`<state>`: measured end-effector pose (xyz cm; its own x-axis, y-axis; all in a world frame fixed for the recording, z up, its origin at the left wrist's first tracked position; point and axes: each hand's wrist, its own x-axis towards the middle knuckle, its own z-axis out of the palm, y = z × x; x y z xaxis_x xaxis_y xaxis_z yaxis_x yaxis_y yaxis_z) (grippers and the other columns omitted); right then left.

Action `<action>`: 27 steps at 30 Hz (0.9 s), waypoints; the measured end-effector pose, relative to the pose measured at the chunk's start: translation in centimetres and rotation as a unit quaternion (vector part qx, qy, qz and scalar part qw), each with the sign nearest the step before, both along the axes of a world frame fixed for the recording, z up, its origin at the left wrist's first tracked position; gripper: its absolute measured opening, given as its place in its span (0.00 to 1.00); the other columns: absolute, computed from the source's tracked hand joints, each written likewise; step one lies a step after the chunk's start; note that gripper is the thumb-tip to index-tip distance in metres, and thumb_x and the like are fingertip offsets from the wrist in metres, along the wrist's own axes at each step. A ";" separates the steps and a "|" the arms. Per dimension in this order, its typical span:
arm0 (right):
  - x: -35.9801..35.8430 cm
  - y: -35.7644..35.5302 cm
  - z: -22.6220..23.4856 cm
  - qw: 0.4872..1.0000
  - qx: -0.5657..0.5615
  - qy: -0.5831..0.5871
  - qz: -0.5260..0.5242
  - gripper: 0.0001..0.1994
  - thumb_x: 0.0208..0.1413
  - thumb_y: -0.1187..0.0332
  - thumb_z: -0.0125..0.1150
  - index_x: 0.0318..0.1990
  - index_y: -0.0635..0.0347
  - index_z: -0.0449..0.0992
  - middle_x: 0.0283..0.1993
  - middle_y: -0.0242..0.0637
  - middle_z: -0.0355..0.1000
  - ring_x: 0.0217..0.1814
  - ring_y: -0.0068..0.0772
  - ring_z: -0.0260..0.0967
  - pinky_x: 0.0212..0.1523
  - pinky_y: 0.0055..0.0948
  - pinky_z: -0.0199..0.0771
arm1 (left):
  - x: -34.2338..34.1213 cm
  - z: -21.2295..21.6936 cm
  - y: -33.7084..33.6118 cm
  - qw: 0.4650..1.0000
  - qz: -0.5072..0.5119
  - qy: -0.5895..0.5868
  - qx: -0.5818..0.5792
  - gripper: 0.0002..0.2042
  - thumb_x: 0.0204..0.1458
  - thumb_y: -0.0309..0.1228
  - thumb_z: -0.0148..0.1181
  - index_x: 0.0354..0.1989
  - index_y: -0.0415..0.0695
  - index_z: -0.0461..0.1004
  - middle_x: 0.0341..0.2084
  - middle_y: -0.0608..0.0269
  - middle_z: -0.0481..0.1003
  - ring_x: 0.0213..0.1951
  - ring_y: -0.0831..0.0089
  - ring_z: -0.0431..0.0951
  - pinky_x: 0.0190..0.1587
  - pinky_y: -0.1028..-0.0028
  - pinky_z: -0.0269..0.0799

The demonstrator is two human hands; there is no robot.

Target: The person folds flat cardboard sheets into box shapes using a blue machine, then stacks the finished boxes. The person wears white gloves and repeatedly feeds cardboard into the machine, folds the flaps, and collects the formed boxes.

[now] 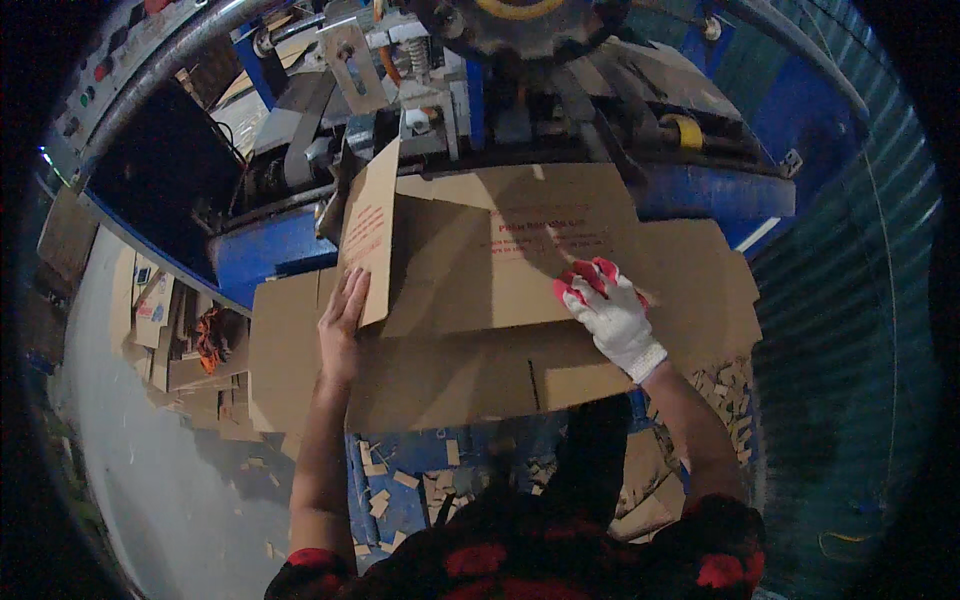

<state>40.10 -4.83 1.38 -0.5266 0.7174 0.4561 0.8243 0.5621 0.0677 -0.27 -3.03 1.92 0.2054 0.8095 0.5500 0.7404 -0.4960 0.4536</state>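
A brown cardboard sheet [450, 280] with red print lies across the front of a machine. Its left end is folded up as a standing flap [366, 235]. My bare left hand [345, 310] rests against the flap's lower near part, fingers stretched along it; the thumb is hard to make out. On the sheet's right half lies my right hand [612, 312], in a white knit glove with red-coated fingers, spread and somewhat bent. Beneath the printed sheet are more brown cardboard sheets [290, 350], reaching out to both sides.
Beyond the sheet stands a blue machine [270, 255] with metal brackets, rollers and a dark wheel [540, 25]. Cardboard scraps [380, 500] litter the area below. Cardboard pieces and an orange cloth-like thing [210, 340] lie at left. A corrugated wall [850, 350] rises at right.
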 end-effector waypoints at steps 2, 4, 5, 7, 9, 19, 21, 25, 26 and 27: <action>1.0 3.5 -0.5 0.998 0.014 -0.065 0.015 0.21 0.47 0.73 0.55 0.52 0.48 0.71 0.55 0.35 0.67 0.56 0.44 0.65 0.56 0.45 0.65 | 0.5 -0.7 3.1 1.000 0.002 0.003 0.007 0.33 0.37 0.23 0.65 0.59 0.43 0.66 0.58 0.50 0.66 0.61 0.54 0.63 0.60 0.62 0.63; 1.4 7.4 -0.6 0.998 0.014 -0.054 0.019 0.23 0.48 0.74 0.52 0.55 0.46 0.69 0.58 0.35 0.65 0.57 0.43 0.65 0.58 0.44 0.63 | 0.9 -1.0 7.0 0.999 0.023 0.028 0.027 0.33 0.37 0.24 0.66 0.59 0.43 0.66 0.57 0.51 0.66 0.61 0.54 0.64 0.60 0.62 0.63; 1.1 9.6 -0.6 0.997 0.013 -0.082 0.005 0.24 0.49 0.74 0.52 0.56 0.46 0.68 0.59 0.34 0.64 0.58 0.43 0.64 0.59 0.44 0.61 | 1.2 -1.0 9.1 0.997 0.041 0.049 0.044 0.33 0.38 0.25 0.66 0.58 0.43 0.66 0.56 0.51 0.67 0.60 0.53 0.64 0.60 0.62 0.63; 0.3 13.9 -0.1 0.984 -0.012 -0.172 -0.046 0.27 0.51 0.75 0.48 0.61 0.45 0.63 0.62 0.34 0.63 0.62 0.41 0.62 0.61 0.44 0.58 | 2.0 -1.1 13.0 0.977 0.108 0.147 0.108 0.29 0.46 0.24 0.55 0.61 0.45 0.62 0.50 0.53 0.67 0.50 0.52 0.66 0.52 0.61 0.66; -0.4 18.4 1.6 0.974 0.019 -0.215 -0.072 0.29 0.50 0.73 0.51 0.63 0.46 0.60 0.62 0.35 0.62 0.63 0.42 0.61 0.62 0.44 0.57 | 3.1 -0.5 17.5 0.925 0.251 0.278 0.061 0.21 0.51 0.31 0.50 0.56 0.47 0.65 0.45 0.58 0.67 0.46 0.59 0.69 0.41 0.64 0.67; 4.6 13.3 1.5 0.993 0.010 -0.025 -0.118 0.31 0.45 0.67 0.63 0.60 0.56 0.63 0.62 0.46 0.62 0.64 0.50 0.58 0.65 0.45 0.55 | -3.0 -2.7 7.4 0.990 0.112 0.088 0.018 0.24 0.46 0.23 0.58 0.55 0.43 0.67 0.58 0.51 0.64 0.56 0.54 0.68 0.55 0.63 0.67; 7.8 6.7 0.4 0.975 -0.034 0.051 -0.215 0.34 0.46 0.63 0.64 0.61 0.60 0.61 0.62 0.48 0.61 0.65 0.52 0.56 0.66 0.47 0.51 | -7.4 -3.4 0.0 0.933 0.305 0.192 -0.013 0.18 0.52 0.33 0.57 0.53 0.44 0.71 0.54 0.52 0.69 0.57 0.55 0.67 0.56 0.63 0.65; 12.0 -5.4 -2.9 0.890 -0.074 0.003 -0.449 0.42 0.44 0.48 0.65 0.63 0.65 0.58 0.65 0.49 0.57 0.68 0.53 0.52 0.68 0.49 0.45 | -14.7 -4.8 -11.7 0.851 0.471 0.147 -0.183 0.34 0.47 0.47 0.64 0.59 0.41 0.62 0.51 0.44 0.69 0.51 0.52 0.72 0.50 0.62 0.69; 12.7 -8.0 -3.4 0.889 -0.058 -0.006 -0.455 0.43 0.44 0.47 0.64 0.63 0.65 0.57 0.65 0.50 0.56 0.68 0.53 0.50 0.68 0.49 0.45 | -15.8 -5.3 -13.0 0.861 0.439 0.074 -0.246 0.34 0.46 0.48 0.64 0.58 0.41 0.63 0.50 0.45 0.70 0.49 0.52 0.73 0.48 0.62 0.71; 13.0 -9.8 -3.9 0.879 -0.064 -0.005 -0.472 0.43 0.45 0.46 0.63 0.64 0.64 0.57 0.66 0.51 0.56 0.69 0.52 0.49 0.68 0.49 0.45 | -16.7 -5.7 -13.8 0.877 0.410 0.066 -0.242 0.35 0.45 0.50 0.64 0.58 0.41 0.63 0.50 0.45 0.70 0.50 0.51 0.72 0.49 0.61 0.70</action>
